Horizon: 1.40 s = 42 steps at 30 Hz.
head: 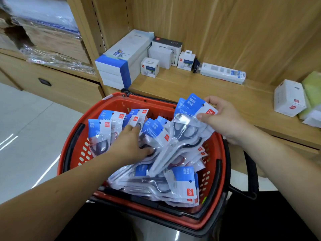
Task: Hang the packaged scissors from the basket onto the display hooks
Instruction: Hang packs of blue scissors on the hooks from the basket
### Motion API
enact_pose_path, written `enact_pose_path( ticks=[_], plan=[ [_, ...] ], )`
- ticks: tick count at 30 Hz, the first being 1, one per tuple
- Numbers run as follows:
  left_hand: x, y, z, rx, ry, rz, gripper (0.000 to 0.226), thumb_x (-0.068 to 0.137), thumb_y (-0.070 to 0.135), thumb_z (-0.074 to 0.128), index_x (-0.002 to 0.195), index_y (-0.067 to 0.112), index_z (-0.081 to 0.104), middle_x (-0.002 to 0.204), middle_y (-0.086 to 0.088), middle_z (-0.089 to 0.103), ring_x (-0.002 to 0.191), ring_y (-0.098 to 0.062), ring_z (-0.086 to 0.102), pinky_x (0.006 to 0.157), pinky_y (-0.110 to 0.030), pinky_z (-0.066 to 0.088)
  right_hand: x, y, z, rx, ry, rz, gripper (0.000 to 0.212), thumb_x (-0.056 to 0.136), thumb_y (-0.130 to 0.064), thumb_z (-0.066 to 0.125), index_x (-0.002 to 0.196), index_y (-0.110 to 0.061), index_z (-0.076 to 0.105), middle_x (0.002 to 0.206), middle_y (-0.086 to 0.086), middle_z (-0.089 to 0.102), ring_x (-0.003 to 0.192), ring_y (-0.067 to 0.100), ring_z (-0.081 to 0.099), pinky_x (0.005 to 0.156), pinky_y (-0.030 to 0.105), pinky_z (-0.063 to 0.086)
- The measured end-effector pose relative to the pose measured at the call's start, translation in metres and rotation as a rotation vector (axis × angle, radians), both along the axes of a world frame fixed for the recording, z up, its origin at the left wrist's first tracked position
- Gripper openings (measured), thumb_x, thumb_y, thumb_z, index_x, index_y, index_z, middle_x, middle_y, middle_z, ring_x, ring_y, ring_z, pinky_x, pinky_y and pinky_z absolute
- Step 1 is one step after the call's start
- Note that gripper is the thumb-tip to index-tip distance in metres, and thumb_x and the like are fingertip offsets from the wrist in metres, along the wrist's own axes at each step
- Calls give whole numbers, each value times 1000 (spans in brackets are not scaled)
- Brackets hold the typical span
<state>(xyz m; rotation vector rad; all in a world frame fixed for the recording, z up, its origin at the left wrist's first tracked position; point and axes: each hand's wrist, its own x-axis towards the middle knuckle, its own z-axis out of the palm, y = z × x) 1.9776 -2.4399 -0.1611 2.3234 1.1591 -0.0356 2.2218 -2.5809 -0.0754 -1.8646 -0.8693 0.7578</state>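
Wooden shelving (173, 80) backs the red basket (111, 103) of scissor packs (182, 185), their red tags reading "deli". My left hand (128, 145) digs into them, fingers seemingly curled round one. My right hand (224, 119) pinches a bunch (187, 129) by its tops, above the basket.

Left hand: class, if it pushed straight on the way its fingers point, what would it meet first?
The left hand would likely press deeper into the scissor packs in the basket just ahead; depth is unclear.
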Motion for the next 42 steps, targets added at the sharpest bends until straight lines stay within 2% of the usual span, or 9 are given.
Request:
enact_pose_path(
  ticks=[2,4,7,10,13,17,23,28,42],
  plan=[
    [13,-10,10,45,-294,-44,68,93,44,70,151,15,49,149,-3,49,137,-24,50,114,-39,41,4,-5,5,20,-1,30,19,93,3,73,97,-14,67,97,20,73,78,23,63,75,37,52],
    [27,-24,22,-179,-558,-30,51,100,38,66,147,21,56,146,7,58,134,-11,55,115,-38,44,1,-7,7,62,31,81,27,92,6,73,92,-20,67,89,11,72,76,21,64,71,34,52],
    [45,-43,37,-611,-666,1,36,101,41,65,133,24,67,125,5,73,118,-14,67,106,-36,51,-4,-5,7,114,60,142,37,91,10,72,86,-26,66,82,5,72,74,20,62,69,34,50],
    [52,-44,52,-899,-685,128,63,90,71,57,126,22,73,123,-14,75,109,-29,70,104,-45,51,-6,-3,9,149,55,173,41,91,8,73,81,-31,68,84,9,72,74,22,62,72,39,51],
    [52,-49,61,-848,-623,-5,49,82,83,63,118,51,73,120,18,75,114,-9,71,107,-44,52,-4,-2,4,171,38,124,31,90,6,75,83,-24,68,83,8,72,74,21,64,73,39,52],
    [54,-44,49,-673,-624,-23,59,82,29,89,134,30,62,125,9,75,116,-12,71,108,-47,53,-4,6,-3,190,-4,92,23,86,0,80,84,-18,67,82,5,73,76,18,65,75,39,55],
    [56,-30,46,-671,-758,128,51,88,3,82,131,22,62,119,2,78,111,-21,75,102,-49,58,-8,12,-3,233,289,-72,29,84,-14,87,107,-17,69,97,6,82,82,19,79,66,32,62],
    [56,-18,52,-783,-797,95,47,96,3,72,138,17,59,124,-10,75,114,-34,73,98,-55,59,-10,6,-5,26,512,130,27,98,-17,71,125,-13,69,111,13,80,101,31,78,87,46,65],
    [62,-24,82,-710,-921,219,28,104,13,62,131,19,66,119,-11,76,106,-36,73,81,-44,63,35,-26,31,254,350,-264,22,98,-7,68,117,-18,71,104,6,82,80,21,78,64,35,62]
  ],
)
